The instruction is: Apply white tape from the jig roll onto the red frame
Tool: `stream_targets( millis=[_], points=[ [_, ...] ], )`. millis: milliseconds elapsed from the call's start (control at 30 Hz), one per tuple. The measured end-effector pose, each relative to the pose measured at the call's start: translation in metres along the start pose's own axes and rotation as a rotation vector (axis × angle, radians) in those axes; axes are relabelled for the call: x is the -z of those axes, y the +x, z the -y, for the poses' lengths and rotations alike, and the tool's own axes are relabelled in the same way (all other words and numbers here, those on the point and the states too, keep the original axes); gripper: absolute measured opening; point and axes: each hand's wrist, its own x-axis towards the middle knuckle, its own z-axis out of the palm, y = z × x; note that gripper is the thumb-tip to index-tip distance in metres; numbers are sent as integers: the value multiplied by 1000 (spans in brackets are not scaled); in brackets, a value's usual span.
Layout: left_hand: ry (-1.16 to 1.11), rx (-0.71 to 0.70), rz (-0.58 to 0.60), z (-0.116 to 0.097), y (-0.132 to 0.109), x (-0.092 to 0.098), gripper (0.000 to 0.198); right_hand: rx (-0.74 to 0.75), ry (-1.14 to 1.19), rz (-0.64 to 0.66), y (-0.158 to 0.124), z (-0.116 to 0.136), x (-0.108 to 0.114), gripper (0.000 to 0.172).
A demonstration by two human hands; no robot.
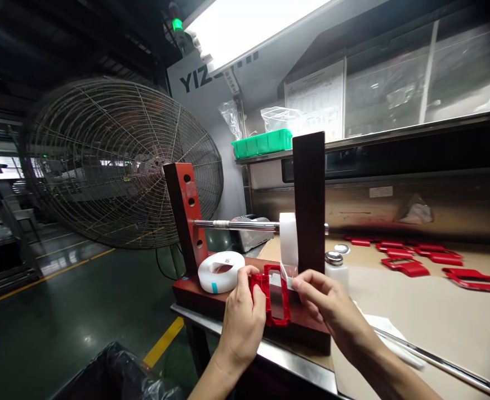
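Note:
My left hand (243, 316) grips a red plastic frame (279, 318) with a rectangular opening, holding it upright against a red base block (311, 328). My right hand (324, 297) pinches the end of a clear film strip (289, 276) at the frame's upper right edge. The strip runs down from a white film roll (289, 239) on a steel rod (232, 224), held between a red drilled upright (184, 211) and a dark upright (309, 194). A second white roll (220, 272) lies flat on the base, left of the frame.
Several red frames (407, 266) lie on the brown-paper-covered bench to the right, near a bottle with a metal cap (334, 265). A large caged fan (122, 161) stands behind the rig. A green bin (261, 143) sits on a high shelf, and a black-lined trash bin (115, 378) is below left.

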Motion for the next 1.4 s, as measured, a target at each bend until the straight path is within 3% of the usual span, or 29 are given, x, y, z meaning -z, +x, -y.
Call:
stream_targets(
  millis=[233,400,1400],
  points=[
    [-50,-14,-11,-1,-3,-9,14,-52,-41,44,-38,-15,-5,53],
    [-87,-35,13,-5,-6,-14,15,-65,-83,48,-51,-22,-4,54],
    [-134,-10,-20,-6,-4,-17,30,-124,-173,75,-53,-24,5,59]
  ],
)
